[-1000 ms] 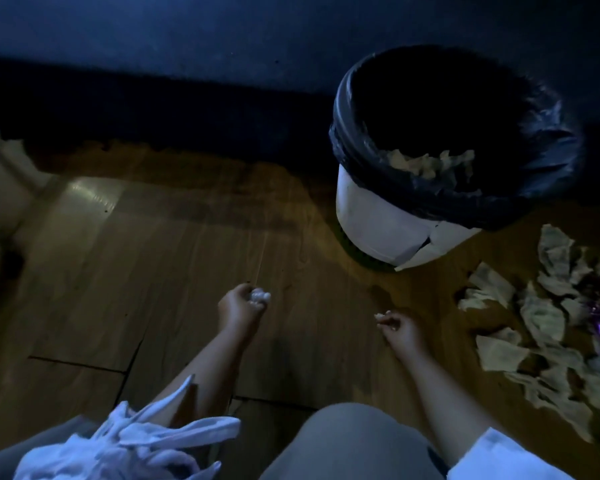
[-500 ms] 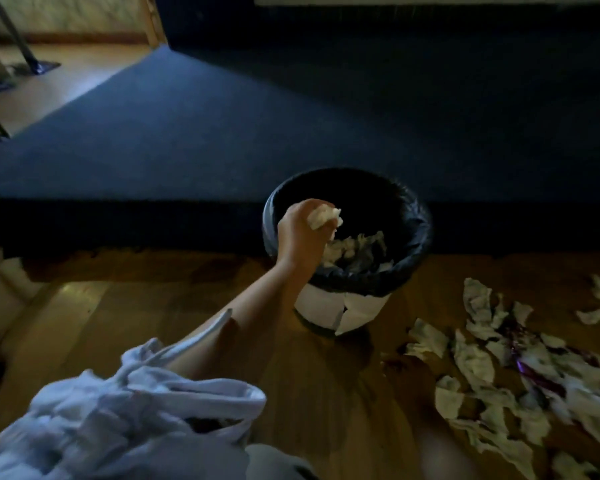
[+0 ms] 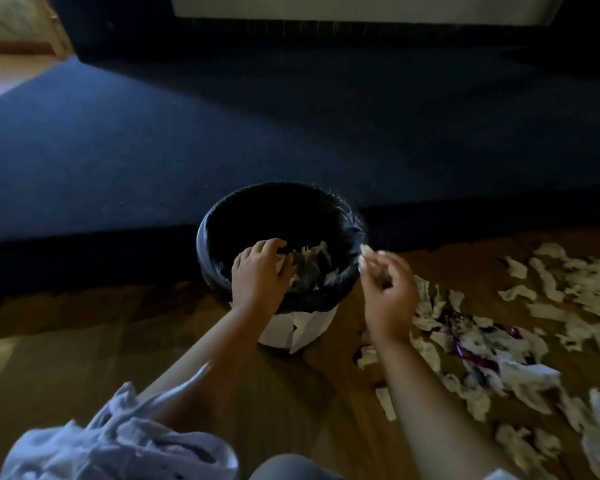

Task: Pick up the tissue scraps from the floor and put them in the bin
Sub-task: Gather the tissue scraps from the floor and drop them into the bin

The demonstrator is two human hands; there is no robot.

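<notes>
A white bin [image 3: 302, 327] lined with a black bag [image 3: 215, 268] stands on the wooden floor, with tissue scraps [image 3: 312, 258] inside. My left hand [image 3: 260, 275] reaches over the near rim into the bin, fingers curled around a bit of white tissue. My right hand [image 3: 388, 289] hovers at the bin's right rim and pinches a small tissue scrap [image 3: 364, 254] between the fingertips. Several torn tissue scraps [image 3: 520, 375] lie scattered on the floor to the right.
A dark blue carpet [image 3: 291, 133] begins just behind the bin. A purple wrapper [image 3: 465, 344] lies among the scraps on the right. A bunched white cloth [image 3: 118, 445] rests on my lap at the lower left.
My left hand rose from the floor with a tissue ball and now dips into the bin. My right hand, holding a scrap, has come up beside the bin's right rim.
</notes>
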